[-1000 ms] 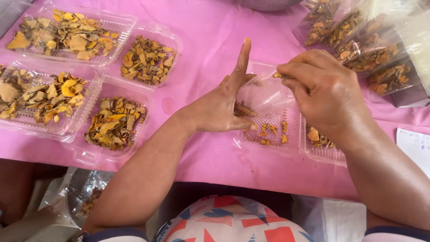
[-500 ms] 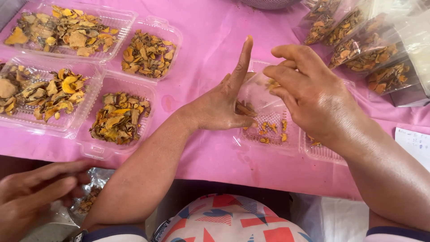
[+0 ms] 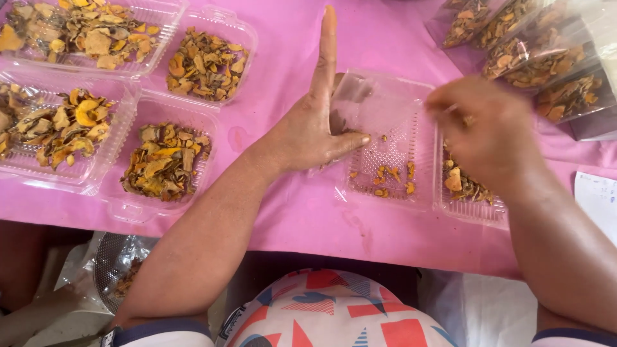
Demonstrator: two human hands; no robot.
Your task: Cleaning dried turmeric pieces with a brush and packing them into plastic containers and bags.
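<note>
Pink cloth [image 3: 302, 212] covers the table, and it hangs over the edge close to the person's patterned shirt [image 3: 334, 308]. A little further up, a clear plastic box [image 3: 385, 160] lies open on the cloth. A few small orange dried bits [image 3: 392, 173] sit in its near half, and its long side runs away from the person.

Left hand [image 3: 315, 122] stands on its edge right at the left side of the box. It is open, with one finger pointing straight up the table and the thumb lying across onto the plastic. It touches the box and is the nearer hand to the loose bits.

Right hand [image 3: 479, 132] is blurry. It hovers over the right side of the box, fingers bunched together as if pinching something small, but I cannot tell what.

To the left sit four full trays of dried pieces [image 3: 164, 160]. Far off at the top right lie clear bags [image 3: 546, 58] of the same orange stuff.
</note>
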